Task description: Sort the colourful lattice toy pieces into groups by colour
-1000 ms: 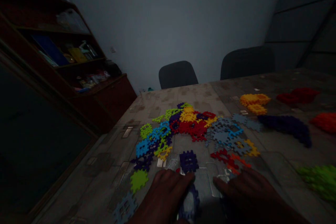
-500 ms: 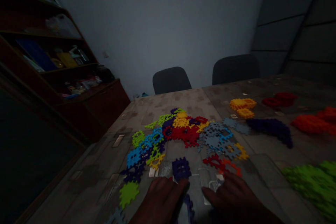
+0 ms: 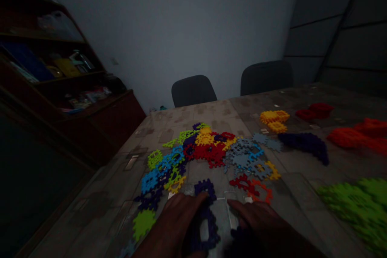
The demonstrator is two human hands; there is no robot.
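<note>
A heap of flat interlocking plastic pieces (image 3: 208, 151) in red, yellow, blue, green, grey and purple lies in the middle of the patterned table (image 3: 296, 177). My left hand (image 3: 175, 225) rests at the near edge, its fingers curled on a dark purple frame piece (image 3: 205, 225), with another purple piece (image 3: 205, 187) just ahead of its fingertips. My right hand (image 3: 260, 225) lies palm down beside it, fingers stretched forward and together, near an orange piece (image 3: 260, 193). The room is very dark.
Sorted piles sit to the right: yellow (image 3: 273, 117), red (image 3: 314, 111), orange (image 3: 359, 135), purple (image 3: 305, 143), green (image 3: 356, 205). Two dark chairs (image 3: 193, 88) stand at the far table edge. A wooden shelf unit (image 3: 60, 84) stands at the left.
The view has shifted, so the piles sit further left. My left hand now has the purple frame piece under its fingers, nearer to me; my right hand moved slightly left.
</note>
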